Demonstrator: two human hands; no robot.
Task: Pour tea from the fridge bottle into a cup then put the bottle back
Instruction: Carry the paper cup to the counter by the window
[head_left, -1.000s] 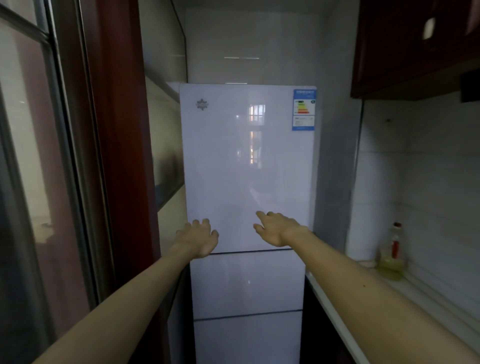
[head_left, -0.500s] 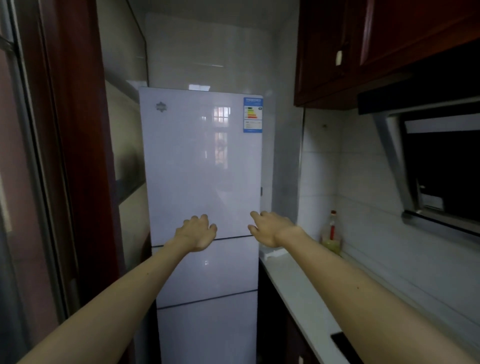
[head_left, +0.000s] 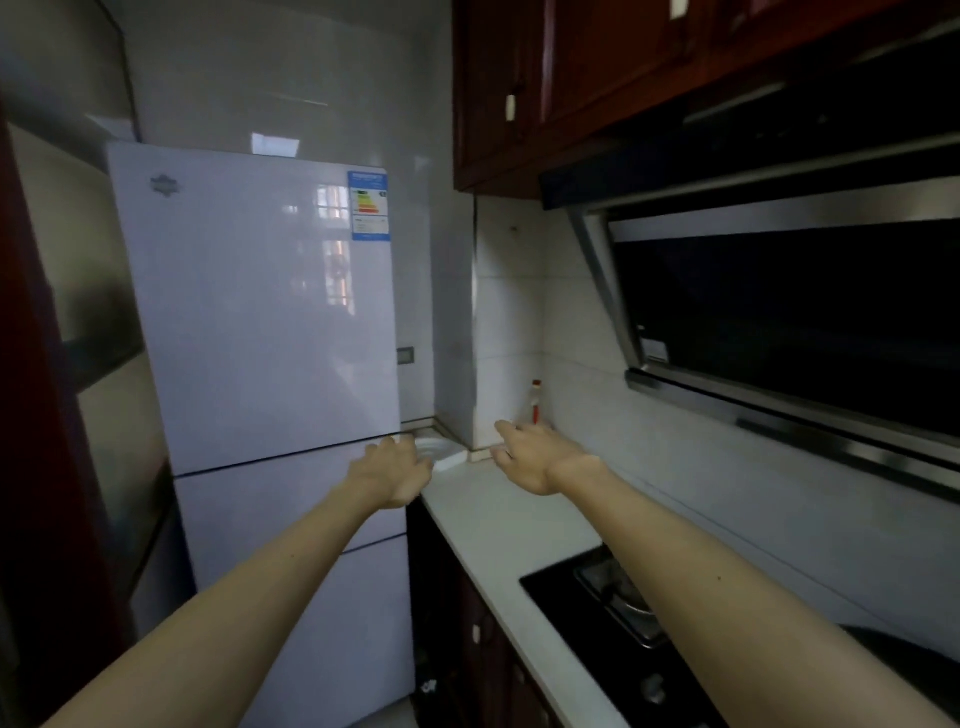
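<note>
A tall white fridge (head_left: 260, 312) stands at the left with all its doors shut. My left hand (head_left: 392, 473) reaches out at the fridge's right edge, near the seam under the top door, fingers loosely curled and holding nothing. My right hand (head_left: 530, 457) hovers open above the far end of the white counter (head_left: 498, 525). No tea bottle or cup is visible.
A white dish (head_left: 441, 451) lies in the counter's far corner, and a red-capped bottle (head_left: 536, 400) stands by the tiled wall. A black gas hob (head_left: 618, 613) is set into the counter at the right, under a range hood (head_left: 779, 322). Dark red cabinets (head_left: 545, 83) hang overhead.
The view has swung to the right, so the fridge now sits at the left and the counter, hob and hood show. Both hands have shifted right with it, towards the fridge's edge and the counter.
</note>
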